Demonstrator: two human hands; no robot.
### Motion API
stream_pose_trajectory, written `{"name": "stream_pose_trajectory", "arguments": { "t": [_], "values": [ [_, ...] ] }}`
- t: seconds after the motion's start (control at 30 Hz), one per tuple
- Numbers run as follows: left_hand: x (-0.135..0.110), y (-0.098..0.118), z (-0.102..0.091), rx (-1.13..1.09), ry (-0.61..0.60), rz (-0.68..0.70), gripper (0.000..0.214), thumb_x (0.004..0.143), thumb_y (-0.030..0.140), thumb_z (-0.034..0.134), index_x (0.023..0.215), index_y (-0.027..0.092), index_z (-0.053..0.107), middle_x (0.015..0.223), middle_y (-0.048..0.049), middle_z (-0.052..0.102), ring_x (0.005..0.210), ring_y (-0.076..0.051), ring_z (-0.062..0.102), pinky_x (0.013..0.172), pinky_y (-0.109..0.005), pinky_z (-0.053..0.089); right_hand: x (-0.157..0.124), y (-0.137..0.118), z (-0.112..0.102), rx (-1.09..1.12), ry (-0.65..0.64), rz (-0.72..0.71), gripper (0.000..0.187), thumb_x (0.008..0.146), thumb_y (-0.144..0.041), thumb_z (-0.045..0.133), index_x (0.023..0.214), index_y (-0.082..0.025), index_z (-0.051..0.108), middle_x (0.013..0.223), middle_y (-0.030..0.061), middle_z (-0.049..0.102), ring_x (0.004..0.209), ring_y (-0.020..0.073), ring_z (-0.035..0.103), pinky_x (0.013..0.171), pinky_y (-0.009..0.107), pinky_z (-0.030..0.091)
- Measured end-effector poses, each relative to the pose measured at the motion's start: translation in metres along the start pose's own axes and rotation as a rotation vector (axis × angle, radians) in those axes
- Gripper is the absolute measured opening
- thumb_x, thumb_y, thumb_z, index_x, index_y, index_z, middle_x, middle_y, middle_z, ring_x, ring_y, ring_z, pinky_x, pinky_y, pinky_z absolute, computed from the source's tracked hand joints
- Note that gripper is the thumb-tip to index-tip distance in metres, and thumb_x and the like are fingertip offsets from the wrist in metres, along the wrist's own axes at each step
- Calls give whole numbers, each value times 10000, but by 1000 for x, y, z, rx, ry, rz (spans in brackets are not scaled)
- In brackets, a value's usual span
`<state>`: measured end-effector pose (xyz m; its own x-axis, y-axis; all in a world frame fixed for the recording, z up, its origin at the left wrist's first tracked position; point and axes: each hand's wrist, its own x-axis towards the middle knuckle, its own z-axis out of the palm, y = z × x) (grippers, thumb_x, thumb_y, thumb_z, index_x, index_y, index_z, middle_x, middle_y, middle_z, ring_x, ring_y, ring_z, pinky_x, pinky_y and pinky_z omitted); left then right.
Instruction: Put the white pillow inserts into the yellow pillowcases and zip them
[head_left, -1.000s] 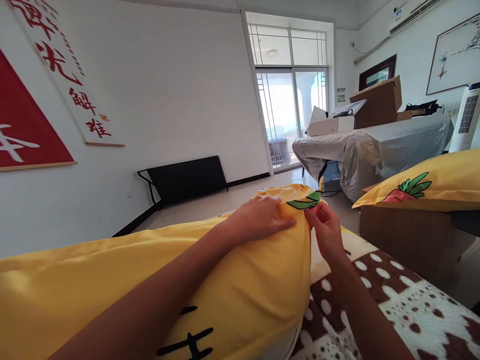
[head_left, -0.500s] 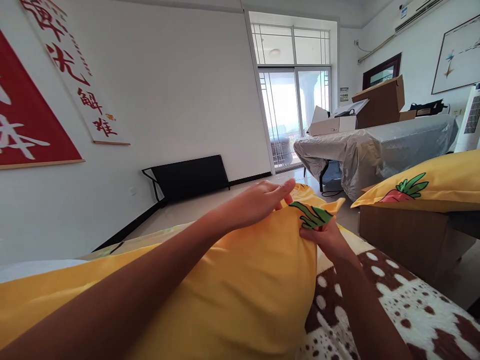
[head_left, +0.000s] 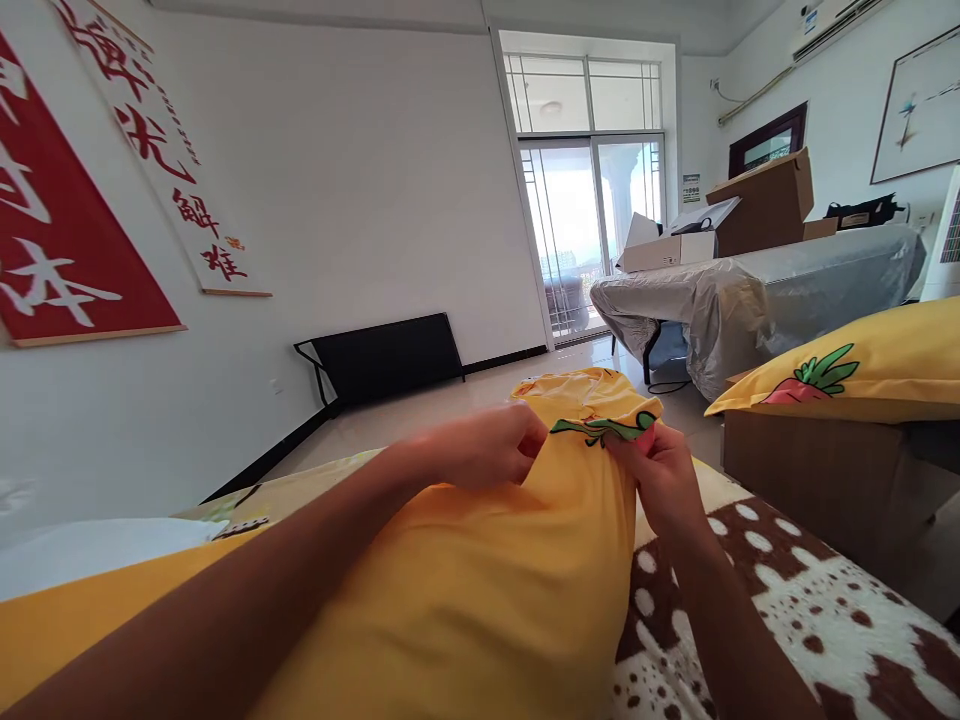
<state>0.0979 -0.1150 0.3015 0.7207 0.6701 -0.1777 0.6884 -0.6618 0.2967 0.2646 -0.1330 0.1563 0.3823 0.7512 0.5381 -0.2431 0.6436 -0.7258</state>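
Note:
A yellow fabric cover point(head_left: 480, 590) with a carrot print stretches across the bed in front of me. My right hand point(head_left: 664, 470) pinches its edge between thumb and fingers, beside a printed green leaf and a bit of pink. My left hand point(head_left: 499, 445) is curled at the same edge, a little to the left, with its fingertips partly hidden in the cloth. Past both hands, more of the yellow fabric lies bunched at the far end. Something white point(head_left: 112, 550) and soft shows beyond the cover at the left.
A brown-and-white patterned blanket point(head_left: 810, 590) covers the bed at right. A yellow pillow point(head_left: 892, 365) rests on a brown cabinet point(head_left: 802, 480). Beyond stands a plastic-covered table point(head_left: 825, 280) with cardboard boxes point(head_left: 765, 205). A black folded frame point(head_left: 390, 355) leans against the wall.
My left hand has come down and left, its fingers curling at the cloth's edge. The printed corner in my right hand has folded over, and the bunched far end shows more.

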Motion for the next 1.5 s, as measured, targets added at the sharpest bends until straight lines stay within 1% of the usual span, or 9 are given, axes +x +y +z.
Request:
{"name": "stream_pose_trajectory", "arguments": {
  "t": [0.2, 0.33, 0.5, 0.63, 0.73, 0.87, 1.07, 1.33, 1.5],
  "values": [
    [12, 1, 16, -379, 187, -14, 177, 668, 282, 508, 675, 144, 618, 539, 31, 437, 483, -70, 346, 433, -189, 255, -13, -7, 11, -163, 155, -153, 367, 682, -345, 732, 445, -194, 497, 550, -16, 533, 556, 120, 478, 523, 244, 428],
    [18, -1, 22, -511, 329, 5, 159, 622, 290, 549, 620, 132, 570, 580, 18, 483, 529, -75, 398, 467, -187, 299, -20, -10, 22, -314, 127, -330, 131, 715, -270, 697, 602, -222, 654, 787, 22, 627, 734, 164, 548, 588, 256, 445],
    [9, 2, 21, -409, 52, 85, 129, 633, 229, 482, 603, 138, 568, 582, 22, 463, 534, -76, 374, 461, -194, 283, -16, -5, 20, -185, 315, -213, 378, 699, -330, 718, 428, -197, 491, 543, -12, 522, 552, 123, 461, 515, 256, 401],
    [3, 6, 16, -301, 24, 165, 105, 637, 207, 473, 639, 154, 564, 636, 24, 507, 607, -93, 447, 508, -190, 324, -14, 0, 13, -82, 340, -74, 387, 651, -390, 751, 442, -187, 497, 479, -29, 509, 460, 95, 411, 431, 235, 364],
    [5, 5, 16, -176, 43, 118, 90, 646, 235, 507, 670, 170, 565, 663, 26, 542, 630, -108, 475, 532, -203, 352, -12, -2, 7, -108, 245, -48, 391, 624, -380, 769, 424, -178, 501, 494, -26, 544, 477, 97, 449, 456, 232, 406],
    [9, 3, 23, 46, 5, 37, 47, 627, 227, 516, 627, 183, 533, 648, 16, 561, 619, -137, 486, 529, -237, 353, -7, -11, -4, -208, -59, 57, 267, 611, -365, 777, 510, -164, 635, 549, -1, 615, 502, 114, 500, 465, 234, 428],
    [10, 7, 30, -103, -74, 158, 58, 627, 136, 467, 602, 170, 506, 650, 24, 544, 617, -114, 467, 542, -214, 351, -5, -21, -18, -221, -302, 154, 221, 687, -388, 724, 707, -169, 731, 675, 29, 690, 590, 154, 586, 548, 260, 487],
    [25, -13, 28, -201, 256, 6, 331, 837, 430, 392, 734, 162, 557, 695, 1, 546, 621, -125, 462, 555, -243, 347, 1, -21, -36, -278, -530, 128, 188, 685, -323, 731, 830, -203, 732, 920, 39, 711, 893, 245, 635, 817, 357, 511],
    [27, -21, 28, 303, 228, 7, 202, 837, 203, 384, 744, 152, 556, 806, -91, 610, 760, -213, 548, 644, -303, 375, -2, -16, -16, -233, -633, 208, 225, 688, -349, 727, 860, -203, 725, 844, 21, 710, 886, 264, 634, 793, 381, 517]
  ]
}}
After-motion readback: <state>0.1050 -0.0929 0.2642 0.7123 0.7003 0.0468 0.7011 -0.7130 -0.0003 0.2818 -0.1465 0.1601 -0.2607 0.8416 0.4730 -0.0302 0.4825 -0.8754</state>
